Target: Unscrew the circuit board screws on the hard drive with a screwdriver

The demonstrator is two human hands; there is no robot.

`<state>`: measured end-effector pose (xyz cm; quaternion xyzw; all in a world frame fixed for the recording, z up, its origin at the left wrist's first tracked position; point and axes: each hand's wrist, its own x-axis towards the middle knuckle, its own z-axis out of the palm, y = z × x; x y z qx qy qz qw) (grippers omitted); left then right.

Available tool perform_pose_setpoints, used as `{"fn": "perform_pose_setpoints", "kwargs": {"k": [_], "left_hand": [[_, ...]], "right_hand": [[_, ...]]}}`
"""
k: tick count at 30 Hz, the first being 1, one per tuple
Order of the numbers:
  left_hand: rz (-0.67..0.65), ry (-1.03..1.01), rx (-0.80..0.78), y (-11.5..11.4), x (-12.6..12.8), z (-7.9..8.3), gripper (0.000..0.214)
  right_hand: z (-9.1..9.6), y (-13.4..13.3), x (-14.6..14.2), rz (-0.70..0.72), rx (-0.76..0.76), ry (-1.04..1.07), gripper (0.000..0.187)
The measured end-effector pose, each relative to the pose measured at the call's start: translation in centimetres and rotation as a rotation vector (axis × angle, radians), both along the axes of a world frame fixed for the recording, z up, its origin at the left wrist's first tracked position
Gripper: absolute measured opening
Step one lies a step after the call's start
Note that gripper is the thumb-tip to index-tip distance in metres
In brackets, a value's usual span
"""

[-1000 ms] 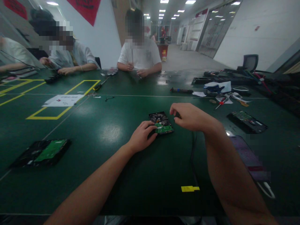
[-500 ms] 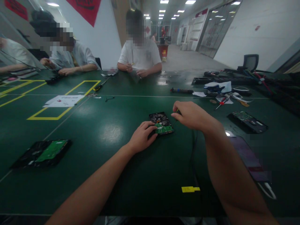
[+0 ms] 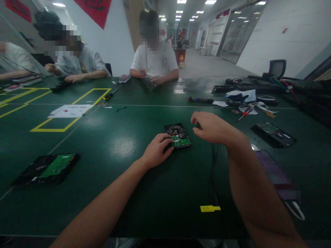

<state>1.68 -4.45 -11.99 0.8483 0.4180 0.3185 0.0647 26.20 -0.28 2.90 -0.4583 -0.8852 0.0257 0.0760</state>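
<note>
A hard drive [image 3: 181,140] lies on the green table, its green circuit board facing up. My left hand [image 3: 160,148] grips its left side, fingertips over the board's edge and thumb at the near side. Just right of the drive, my right hand [image 3: 209,127] is raised with curled fingers round a small screwdriver [image 3: 198,124]. Only a bit of its dark and yellowish handle shows between finger and thumb; the rest is hidden. The tip appears apart from the drive.
Another hard drive [image 3: 49,168] lies at left, a third [image 3: 274,134] at right. A phone [image 3: 274,172] with a white cable is beside my right forearm. A yellow tag [image 3: 210,208] sits on a black cable. Across the table are a red-tipped screwdriver [image 3: 245,113], papers [image 3: 69,111] and seated people.
My right hand has turned slightly and drawn a little right from the drive, with the screwdriver still in it. My left hand and the drive have stayed put.
</note>
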Motion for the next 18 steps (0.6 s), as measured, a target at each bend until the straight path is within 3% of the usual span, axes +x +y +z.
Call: {"fn": "perform_pose_setpoints", "kwargs": {"k": [6, 10, 15, 18], "left_hand": [[0.0, -0.001, 0.003, 0.05, -0.03, -0.09, 0.031], [0.001, -0.002, 0.004, 0.08, -0.05, -0.26, 0.031], [0.004, 0.002, 0.002, 0.09, 0.0, -0.24, 0.031], [0.004, -0.003, 0.002, 0.07, 0.03, -0.19, 0.03]], "right_hand": [[0.18, -0.12, -0.28, -0.023, -0.003, -0.001, 0.016], [0.14, 0.0, -0.11, 0.075, -0.018, 0.041, 0.017], [-0.02, 0.07, -0.13, 0.006, -0.008, 0.05, 0.013], [-0.09, 0.24, -0.12, 0.078, -0.036, 0.102, 0.013]]}}
